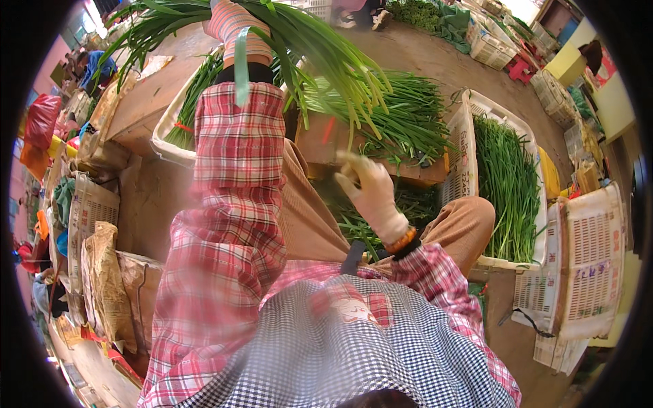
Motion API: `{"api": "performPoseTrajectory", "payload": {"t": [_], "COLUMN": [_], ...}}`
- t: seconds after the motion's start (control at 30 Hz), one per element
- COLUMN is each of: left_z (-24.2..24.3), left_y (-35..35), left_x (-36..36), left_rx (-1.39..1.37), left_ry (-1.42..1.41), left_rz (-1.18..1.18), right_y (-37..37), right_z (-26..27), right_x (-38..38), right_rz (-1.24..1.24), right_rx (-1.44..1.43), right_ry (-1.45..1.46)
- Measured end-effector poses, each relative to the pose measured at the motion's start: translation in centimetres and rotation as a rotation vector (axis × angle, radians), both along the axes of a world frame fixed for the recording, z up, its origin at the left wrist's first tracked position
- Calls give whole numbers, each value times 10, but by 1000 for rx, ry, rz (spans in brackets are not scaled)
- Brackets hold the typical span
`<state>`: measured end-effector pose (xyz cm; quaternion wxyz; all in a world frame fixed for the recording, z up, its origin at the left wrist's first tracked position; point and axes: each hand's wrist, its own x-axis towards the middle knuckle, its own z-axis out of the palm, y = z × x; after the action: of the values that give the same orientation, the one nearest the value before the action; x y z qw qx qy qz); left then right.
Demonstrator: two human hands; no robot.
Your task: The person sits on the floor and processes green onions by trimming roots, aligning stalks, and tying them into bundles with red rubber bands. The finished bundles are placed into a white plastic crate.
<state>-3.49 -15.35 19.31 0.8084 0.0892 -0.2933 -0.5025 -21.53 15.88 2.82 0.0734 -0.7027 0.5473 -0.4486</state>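
Observation:
At the top of the view my left hand (235,25), in a striped knit glove, grips a large bunch of garlic chives (326,38). The leaves spread left and the pale stem ends hang to the right. A green strip of tape (242,71) dangles over the left cuff. My right hand (370,196), in a whitish glove and blurred, hovers above my lap. Its fingers are partly curled and apart, with nothing visible between them. Close ahead of it, a loose pile of chives (403,115) lies on a low wooden board (319,137).
On the right stands a white plastic crate (472,148) packed with chives (505,188). Another white crate (171,130) at the left holds chives with a red tie. Loose greens (408,204) lie below the board. Stacked crates (592,255) stand far right; a cardboard box (140,285) stands left.

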Motion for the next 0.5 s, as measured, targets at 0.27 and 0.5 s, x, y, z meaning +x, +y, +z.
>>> {"api": "performPoseTrajectory", "payload": {"t": [0.27,0.5], "left_z": [-20,-3], "left_y": [-37,-3], "left_x": [-14,20], "left_rx": [630,770], "left_ry": [-2091,-2411], "left_rz": [825,865], "right_y": [-93,-67], "right_z": [12,17], "right_x": [29,38], "right_rz": [-319,-172], "right_rx": [-111,29], "right_ry": [93,-157]}}
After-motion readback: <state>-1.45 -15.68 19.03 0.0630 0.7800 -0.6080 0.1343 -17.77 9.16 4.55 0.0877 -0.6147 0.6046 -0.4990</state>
